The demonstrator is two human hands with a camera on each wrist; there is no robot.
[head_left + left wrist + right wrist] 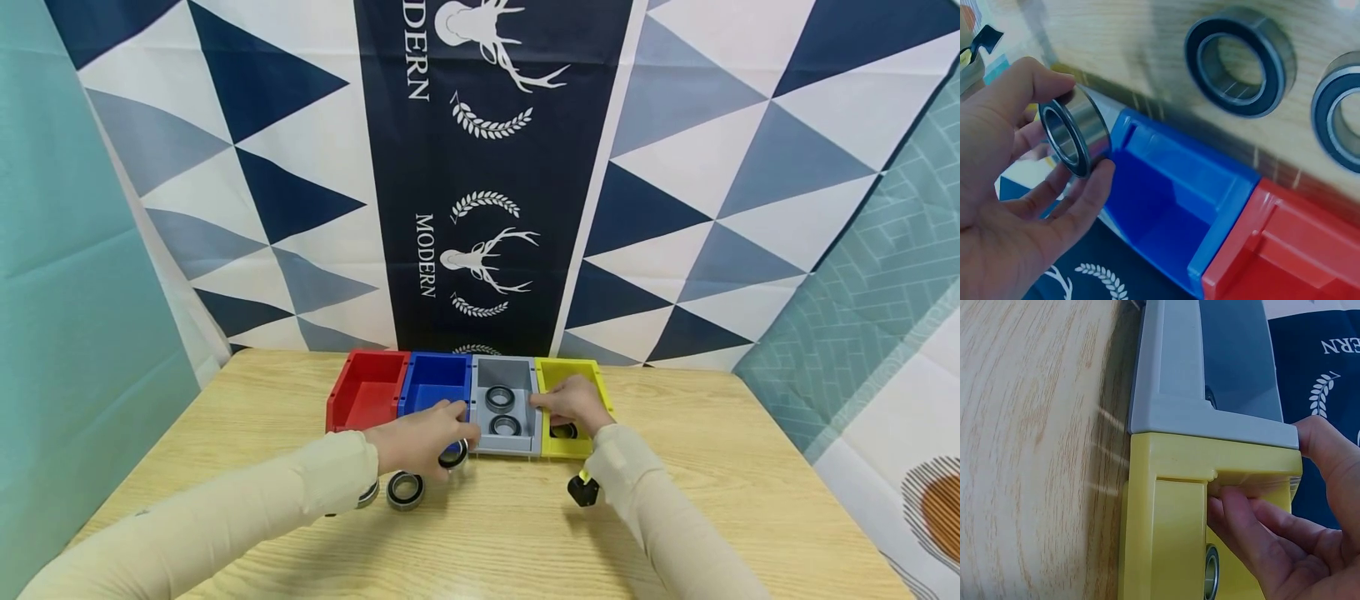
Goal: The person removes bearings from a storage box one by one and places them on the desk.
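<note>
My left hand [423, 437] pinches a metal ball bearing with a black seal [1094, 128] between thumb and fingers. That bearing hangs in front of the blue bin [1235, 178], apart from it in the left wrist view. My right hand [573, 400] reaches over the yellow bin [596, 392] and pinches the side where it meets the grey bin [480, 437]; its thumb lies on the grey side, its fingers inside the yellow one. Two bearings lie in the grey bin, the back one [490, 403] near the front one [495, 427]. Another bearing [1212, 552] sits in the yellow bin, partly hidden.
A red bin [352, 400] stands left of the blue one, all bins side by side on the wooden table [495, 533]. In front lie a bearing [405, 505] and another bearing [368, 498], partly behind my left sleeve. A small black object [583, 490] hangs by my right cuff.
</note>
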